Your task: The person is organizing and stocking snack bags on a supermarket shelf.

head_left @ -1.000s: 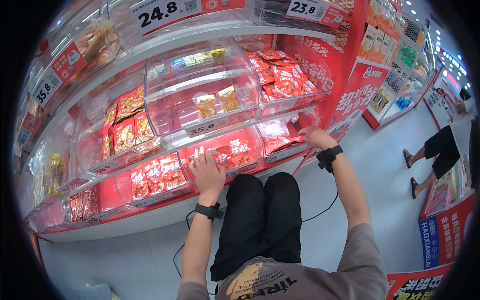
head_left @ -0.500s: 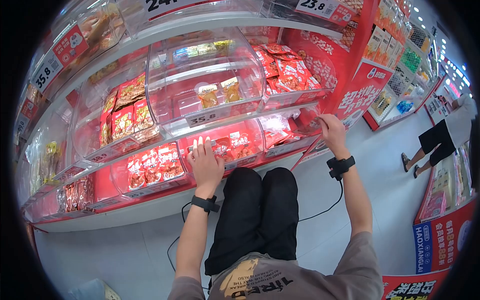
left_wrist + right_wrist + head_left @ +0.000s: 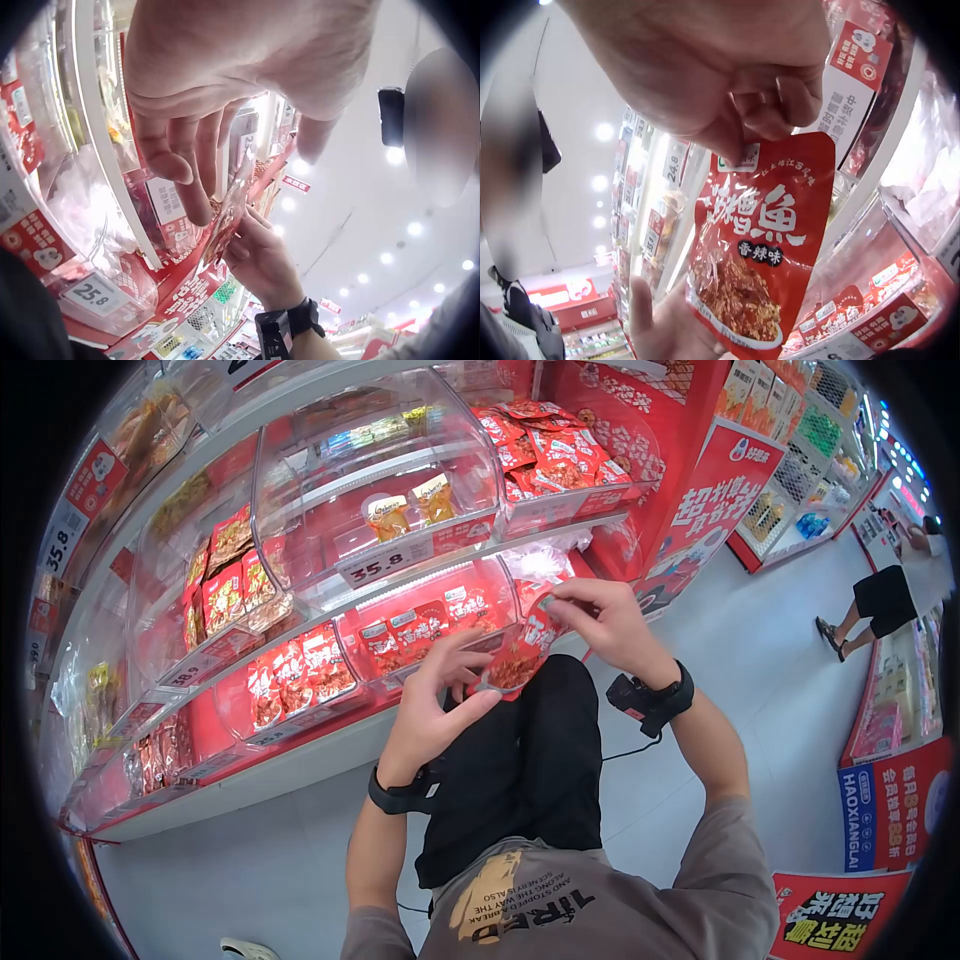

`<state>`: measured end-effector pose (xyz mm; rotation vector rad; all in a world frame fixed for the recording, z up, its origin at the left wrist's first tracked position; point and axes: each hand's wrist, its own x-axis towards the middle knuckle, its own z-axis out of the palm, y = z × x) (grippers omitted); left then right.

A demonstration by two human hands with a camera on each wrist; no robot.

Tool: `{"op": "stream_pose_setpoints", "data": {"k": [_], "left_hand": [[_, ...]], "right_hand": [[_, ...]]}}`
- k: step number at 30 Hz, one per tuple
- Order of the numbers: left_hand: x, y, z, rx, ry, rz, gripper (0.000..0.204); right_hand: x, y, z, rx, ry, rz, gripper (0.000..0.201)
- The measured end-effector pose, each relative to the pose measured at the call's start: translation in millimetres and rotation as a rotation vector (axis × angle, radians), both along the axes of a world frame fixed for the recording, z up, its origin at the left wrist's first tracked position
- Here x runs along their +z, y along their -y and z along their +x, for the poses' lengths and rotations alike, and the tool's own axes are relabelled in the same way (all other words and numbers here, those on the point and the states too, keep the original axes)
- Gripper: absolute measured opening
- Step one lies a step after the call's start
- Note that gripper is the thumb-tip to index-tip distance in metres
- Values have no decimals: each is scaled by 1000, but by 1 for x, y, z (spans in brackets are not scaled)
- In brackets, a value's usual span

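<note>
A red snack packet (image 3: 520, 662) with white lettering and a food picture hangs tilted over my knees in the head view. My right hand (image 3: 622, 635) pinches its top edge between thumb and fingers. The right wrist view shows the packet's front (image 3: 772, 214) face on. Beside its lower end is my left hand (image 3: 432, 712), fingers loosely bent and the thumb held apart. In the left wrist view the left fingers (image 3: 180, 142) reach alongside the packet, which is seen edge-on there.
A low bin of similar red packets (image 3: 415, 625) lies just beyond the hands. Clear-covered bins (image 3: 370, 510) line the shelves above, one tagged 35.8. A red promotional panel (image 3: 715, 490) stands at the right. Farther right, another person (image 3: 890, 595) stands in the aisle.
The right hand has come back from the bin area toward my lap and now holds the red packet. From the shelf edge, the left hand has moved right and closer to the packet.
</note>
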<state>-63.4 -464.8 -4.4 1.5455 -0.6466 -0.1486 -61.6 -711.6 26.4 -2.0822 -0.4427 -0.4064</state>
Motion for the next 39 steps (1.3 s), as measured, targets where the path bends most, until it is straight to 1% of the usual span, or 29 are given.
{"op": "stream_pose_setpoints", "data": {"k": [2, 3, 4, 5, 6, 8, 9, 11, 12, 13, 15, 16, 17, 18, 20, 21, 22, 23, 25, 26, 29, 31, 33, 35, 36, 39], "left_hand": [[-3, 3, 3, 63, 25, 218, 28], [-8, 6, 7, 95, 40, 326, 24], [-20, 13, 13, 229, 219, 223, 18], [-28, 16, 20, 283, 235, 217, 18], [-30, 18, 27, 339, 253, 209, 18], [-42, 21, 49, 437, 319, 207, 20], [-51, 21, 58, 449, 386, 285, 20], [-60, 20, 75, 470, 525, 445, 21], [-55, 16, 76, 435, 467, 516, 28], [-57, 12, 79, 493, 524, 563, 31], [-74, 3, 93, 601, 631, 663, 37], [-82, -2, 98, 625, 647, 693, 40], [-92, -3, 102, 638, 631, 712, 39], [-97, -3, 103, 646, 611, 733, 38], [-95, 1, 102, 650, 569, 792, 38], [-95, 1, 101, 657, 574, 798, 38], [-96, 1, 101, 665, 580, 802, 38], [-97, 1, 102, 676, 586, 803, 38], [-96, 1, 102, 691, 580, 793, 38], [-96, 1, 102, 696, 584, 794, 39], [-100, 3, 104, 727, 607, 810, 39], [-100, 4, 104, 754, 644, 808, 40], [-101, 4, 104, 775, 665, 816, 41], [-99, 4, 103, 798, 695, 807, 42], [-99, 4, 103, 791, 682, 807, 42], [-99, 3, 102, 777, 639, 820, 42]], "right_hand": [[-7, -13, 7, 62, 288, -262, 15], [-5, -20, 9, 44, 380, -349, 17], [-3, -26, 12, 26, 472, -438, 20], [0, -32, 14, 7, 566, -527, 22], [0, -36, 19, -8, 592, -570, 26], [-5, -44, 33, -29, 591, -598, 24], [-10, -46, 41, -39, 589, -612, 23], [-27, -49, 57, -65, 522, -658, 20], [-37, -51, 64, -82, 504, -675, 20], [-47, -53, 71, -101, 484, -690, 19], [-62, -56, 86, -93, 479, -760, 17], [-69, -58, 90, -76, 466, -770, 17], [-78, -60, 92, -58, 443, -780, 17], [-88, -62, 101, -16, 307, -848, 24], [-110, -71, 114, -49, 168, -757, 34], [-112, -75, 114, -63, 99, -716, 39], [-112, -75, 114, -60, 88, -753, 46], [-113, -73, 112, -70, 120, -736, 46], [-100, -72, 100, -83, 184, -707, 47], [-89, -64, 90, -27, 342, -611, 37], [-61, -34, 72, -96, 274, -601, 23], [-64, -3, 69, -205, 274, -462, 16], [-69, 31, 70, -323, 79, -574, 19], [-84, 64, 72, -353, 51, -640, 22], [-86, 69, 73, -371, 39, -670, 23], [-92, 77, 79, -432, -174, -798, 28]]}}
